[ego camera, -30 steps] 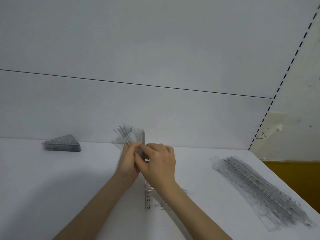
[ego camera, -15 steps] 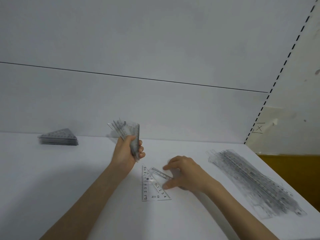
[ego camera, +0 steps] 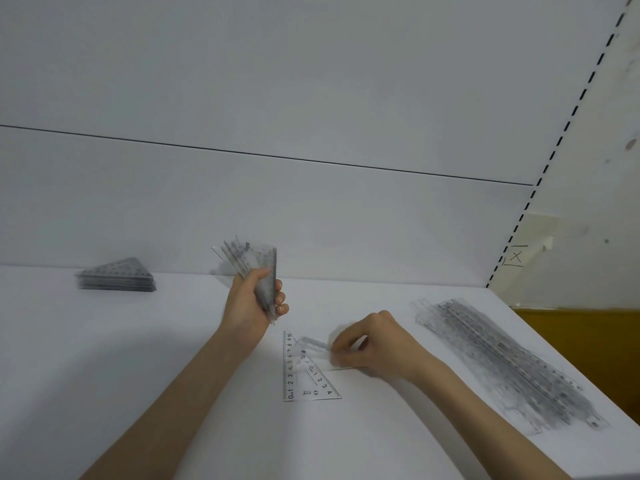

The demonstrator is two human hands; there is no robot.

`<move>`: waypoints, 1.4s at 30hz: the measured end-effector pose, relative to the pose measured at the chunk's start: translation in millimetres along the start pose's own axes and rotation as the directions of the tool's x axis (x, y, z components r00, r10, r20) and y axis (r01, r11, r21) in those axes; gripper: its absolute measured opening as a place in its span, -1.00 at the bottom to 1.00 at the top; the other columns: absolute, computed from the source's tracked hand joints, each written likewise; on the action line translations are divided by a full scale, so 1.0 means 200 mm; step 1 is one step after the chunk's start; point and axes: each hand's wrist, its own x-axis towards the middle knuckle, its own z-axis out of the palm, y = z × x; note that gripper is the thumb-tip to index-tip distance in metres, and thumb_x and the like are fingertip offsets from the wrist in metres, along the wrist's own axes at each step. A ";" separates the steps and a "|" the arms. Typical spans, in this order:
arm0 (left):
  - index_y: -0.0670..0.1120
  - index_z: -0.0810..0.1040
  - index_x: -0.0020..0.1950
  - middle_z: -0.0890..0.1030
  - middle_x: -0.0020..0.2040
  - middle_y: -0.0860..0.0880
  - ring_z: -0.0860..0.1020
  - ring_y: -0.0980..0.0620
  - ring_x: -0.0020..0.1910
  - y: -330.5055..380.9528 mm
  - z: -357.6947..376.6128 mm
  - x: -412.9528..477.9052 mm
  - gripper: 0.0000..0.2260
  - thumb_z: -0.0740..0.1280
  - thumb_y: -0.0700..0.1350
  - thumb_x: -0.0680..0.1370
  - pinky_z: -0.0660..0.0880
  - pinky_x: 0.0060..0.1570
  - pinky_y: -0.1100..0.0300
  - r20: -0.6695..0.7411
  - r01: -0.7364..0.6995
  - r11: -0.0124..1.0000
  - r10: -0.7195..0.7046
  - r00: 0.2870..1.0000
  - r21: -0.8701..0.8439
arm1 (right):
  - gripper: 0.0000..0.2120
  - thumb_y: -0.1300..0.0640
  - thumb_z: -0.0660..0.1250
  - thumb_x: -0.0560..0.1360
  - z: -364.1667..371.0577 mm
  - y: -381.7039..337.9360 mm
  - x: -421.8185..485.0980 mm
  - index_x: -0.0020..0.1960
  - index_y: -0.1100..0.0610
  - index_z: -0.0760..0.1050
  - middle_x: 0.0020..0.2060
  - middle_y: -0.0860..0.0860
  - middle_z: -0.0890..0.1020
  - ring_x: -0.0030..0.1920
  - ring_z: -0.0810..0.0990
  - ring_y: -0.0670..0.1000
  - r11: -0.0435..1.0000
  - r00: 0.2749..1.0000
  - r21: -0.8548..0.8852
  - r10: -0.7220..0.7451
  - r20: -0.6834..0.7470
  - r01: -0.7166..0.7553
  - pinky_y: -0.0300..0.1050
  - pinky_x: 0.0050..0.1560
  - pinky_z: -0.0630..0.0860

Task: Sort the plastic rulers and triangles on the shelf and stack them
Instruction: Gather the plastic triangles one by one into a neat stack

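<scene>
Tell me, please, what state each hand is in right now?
Left hand: closed, gripping a fanned bundle of clear triangles.
Right hand: closed, pinching a clear plastic piece that overlaps the flat triangle.

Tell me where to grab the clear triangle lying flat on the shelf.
Probably the near short edge of the triangle, coming from your side: it lies flat, and the small ruler your right hand pinches overlaps its far part. Tip it up with a fingertip, then pinch.

The clear triangle [ego camera: 304, 389] lying on the shelf [ego camera: 166, 341] shows 0 to 10 along its upright edge and 0 to 4 along its slant, while the right wall [ego camera: 588, 161] bears a hand-drawn X [ego camera: 516, 257].
</scene>
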 end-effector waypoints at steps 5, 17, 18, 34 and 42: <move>-0.02 0.22 0.09 0.44 -0.38 -0.09 0.35 0.01 -0.55 0.00 -0.01 0.00 -0.78 0.22 -0.19 0.53 0.31 -0.56 0.24 0.001 0.008 1.000 -0.008 1.000 -0.010 | -0.83 -0.01 0.24 0.46 0.04 0.04 0.01 -0.13 -0.01 0.59 -0.24 -0.13 0.69 -0.29 0.60 -0.09 0.946 0.974 -0.323 -0.094 -0.206 0.023 -0.17 -0.14 0.50; -0.16 0.44 -0.06 0.45 -0.43 -0.09 0.41 0.02 -0.50 -0.06 0.01 -0.02 -0.77 0.23 0.02 0.55 0.38 -0.45 0.20 0.129 -0.077 0.985 0.057 0.990 0.153 | -0.83 0.18 0.28 0.35 0.14 -0.33 0.29 -0.41 0.10 0.41 -0.62 -0.05 0.42 -0.67 0.37 0.04 0.862 0.543 -0.506 -0.415 -0.730 -0.022 -0.31 -0.59 0.13; -0.17 0.47 -0.20 0.43 -0.45 -0.09 0.41 0.03 -0.49 -0.07 0.01 -0.03 -0.70 0.21 0.04 0.55 0.37 -0.41 0.18 0.129 -0.107 0.978 0.084 0.988 0.177 | -0.82 0.21 0.34 0.29 0.16 -0.36 0.30 -0.43 0.10 0.38 -0.62 -0.05 0.39 -0.68 0.31 0.02 0.832 0.529 -0.553 -0.449 -0.720 -0.048 -0.31 -0.53 0.05; -0.17 0.36 -0.07 0.46 -0.33 -0.08 0.52 0.07 -0.32 -0.06 0.05 -0.08 -0.87 0.07 -0.23 0.63 0.53 -0.33 0.27 0.164 -0.196 0.960 0.164 0.973 0.201 | -0.80 0.04 0.15 0.47 0.28 -0.37 0.30 -0.14 0.05 0.54 -0.25 -0.11 0.60 -0.21 0.44 -0.02 0.973 0.770 -0.203 -0.216 -0.601 0.114 -0.12 -0.34 0.43; -0.11 0.35 0.09 0.49 -0.26 -0.15 0.43 -0.03 -0.46 -0.05 0.06 -0.09 -0.85 0.10 -0.31 0.59 0.42 -0.46 0.15 0.167 -0.085 0.977 0.052 0.985 0.197 | -0.41 -0.09 0.32 0.52 0.06 -0.33 0.33 0.46 0.12 0.28 0.22 0.02 0.53 0.12 0.55 -0.01 0.918 0.859 0.394 0.229 -0.457 -0.035 -0.15 0.12 0.44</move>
